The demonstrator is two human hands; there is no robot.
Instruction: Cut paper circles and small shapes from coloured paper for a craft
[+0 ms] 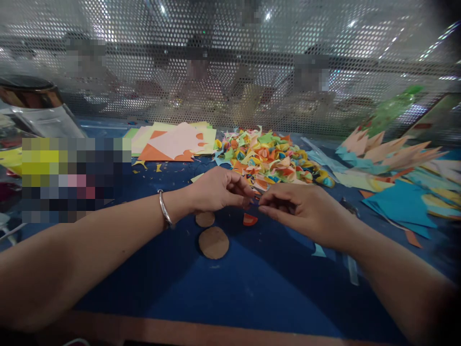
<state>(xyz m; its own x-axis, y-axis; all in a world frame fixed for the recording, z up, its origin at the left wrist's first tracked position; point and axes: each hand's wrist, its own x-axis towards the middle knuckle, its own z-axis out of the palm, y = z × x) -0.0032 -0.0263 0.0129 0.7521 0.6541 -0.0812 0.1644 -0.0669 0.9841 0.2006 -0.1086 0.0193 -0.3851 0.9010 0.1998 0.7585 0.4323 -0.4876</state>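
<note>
Paper piece [254, 199], very small, is pinched between the fingertips of both hands, where they meet above the blue table [252, 288]; its colour is hard to tell because the fingers cover most of it. The left hand [216, 190] has thumb and forefinger closed together on the paper piece, the other fingers curled in, and a silver bracelet [164, 210] sits on its wrist. The right hand [306, 206] has its fingers also closed tight on the same piece, so the two sets of fingertips nearly touch. Just below the fingertips an orange scrap [249, 219] lies on the table. Under the left hand is a small disc [205, 219] of cardboard, and a bigger disc [213, 242] lies nearer to the person. Beyond the fingers is a heap of scraps [273, 161] in many colours, and left of it a stack of sheets [173, 142]. To the right of the right hand lie teal paper [399, 202] and pointed cut-outs [392, 151]. A mesh wall [230, 72] stands behind all.
</note>
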